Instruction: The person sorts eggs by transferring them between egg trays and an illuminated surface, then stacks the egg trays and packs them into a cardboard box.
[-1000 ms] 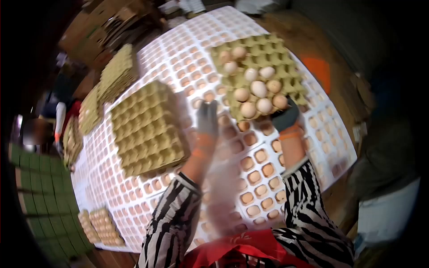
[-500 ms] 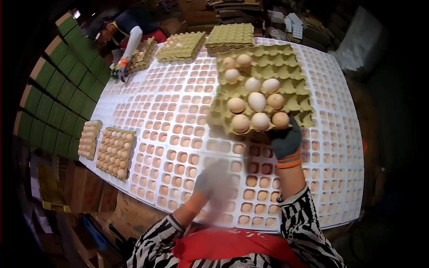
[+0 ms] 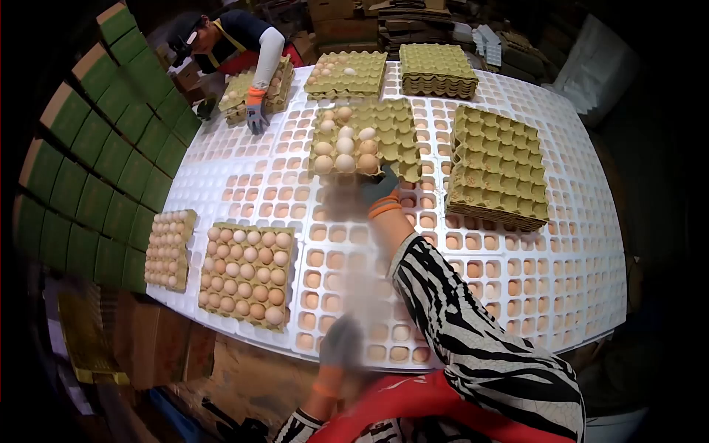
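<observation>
Over white panels [image 3: 509,254], the outstretched right hand [image 3: 382,190] holds a tray [image 3: 395,136].

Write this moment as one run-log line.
right hand: holding part-filled egg tray | left hand: blurred, near table edge | co-worker: bending beside stacked trays

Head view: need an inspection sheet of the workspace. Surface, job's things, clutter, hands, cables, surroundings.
Surface: table covered by white trays, many cells holding eggs.
Job's things: carton in the right hand, eggs mostly on its left side; two egg-filled cartons at the near left; empty carton stacks at the right and far side.
Clutter: flattened cardboard beyond the far edge; yellow crate low at left.
Hands: right gloved, at carton's near edge; left gloved, blurred, grip unclear.
Cables: nothing seen; dark areas unreadable.
Surroundings: green boxes stacked left; co-worker reaching over the far left.
</observation>
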`<state>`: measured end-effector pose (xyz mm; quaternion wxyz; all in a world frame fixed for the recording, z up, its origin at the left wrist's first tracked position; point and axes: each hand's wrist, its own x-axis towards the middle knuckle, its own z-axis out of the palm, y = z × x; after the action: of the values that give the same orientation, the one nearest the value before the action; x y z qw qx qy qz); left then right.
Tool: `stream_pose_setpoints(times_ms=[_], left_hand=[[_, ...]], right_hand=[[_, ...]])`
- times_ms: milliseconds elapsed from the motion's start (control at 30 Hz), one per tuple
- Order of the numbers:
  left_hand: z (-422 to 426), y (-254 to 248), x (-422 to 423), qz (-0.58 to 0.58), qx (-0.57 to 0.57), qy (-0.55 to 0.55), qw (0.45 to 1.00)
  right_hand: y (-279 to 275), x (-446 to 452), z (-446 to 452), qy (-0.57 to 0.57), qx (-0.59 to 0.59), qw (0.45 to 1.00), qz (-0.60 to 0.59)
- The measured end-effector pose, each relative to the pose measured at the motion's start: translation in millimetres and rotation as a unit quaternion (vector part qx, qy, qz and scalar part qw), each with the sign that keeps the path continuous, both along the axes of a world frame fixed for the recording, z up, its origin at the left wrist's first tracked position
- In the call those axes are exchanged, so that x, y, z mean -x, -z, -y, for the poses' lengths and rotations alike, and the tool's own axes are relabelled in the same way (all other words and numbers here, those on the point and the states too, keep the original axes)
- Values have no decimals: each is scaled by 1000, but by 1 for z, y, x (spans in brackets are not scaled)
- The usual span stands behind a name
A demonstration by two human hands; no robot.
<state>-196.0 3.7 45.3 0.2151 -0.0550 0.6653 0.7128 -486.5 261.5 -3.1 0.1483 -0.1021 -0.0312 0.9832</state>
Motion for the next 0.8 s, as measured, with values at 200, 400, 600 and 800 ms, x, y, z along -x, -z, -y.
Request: stream_pose_setpoints(times_ms=[200, 400, 600, 800], left_hand=[[18, 36, 21, -114, 46, 61, 991], [-27, 17, 66, -248, 85, 166, 951], [-141, 22, 144, -143, 97, 226, 959], [-309, 3, 187, -210, 4, 145, 967]], right_hand=[[53, 6, 4, -30, -87, 996, 8], [2, -93, -30, -112, -261, 957, 58], [-107, -244, -163, 67, -583, 778, 225], [-64, -282, -375, 270, -633, 644, 334]])
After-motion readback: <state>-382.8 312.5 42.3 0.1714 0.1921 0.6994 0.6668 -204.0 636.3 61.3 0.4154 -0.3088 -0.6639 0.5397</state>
